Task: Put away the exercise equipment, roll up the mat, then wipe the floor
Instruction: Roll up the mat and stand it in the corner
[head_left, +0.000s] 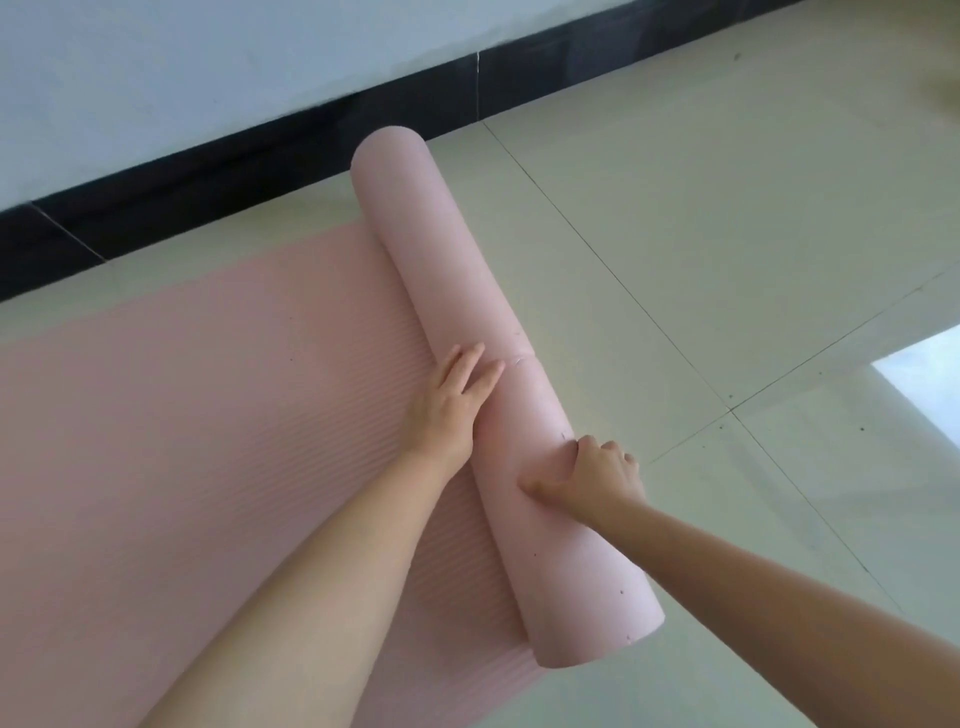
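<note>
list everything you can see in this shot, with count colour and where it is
mat: one, pink, flat ribbed part on the floor at left and centre, partly rolled
rolled part of the mat: one, pink, a long roll running from the baseboard down to the lower right, along the flat part's right edge
floor: pale cream tiles with thin dark joints, right and bottom, a bright reflection at the right edge
baseboard: one, black strip, along the foot of the wall, upper left
wall: pale blue-white, top left
left hand: one, fingers straight, pressing on the roll near its middle
right hand: one, fingers curled over the roll, lower along it
</note>
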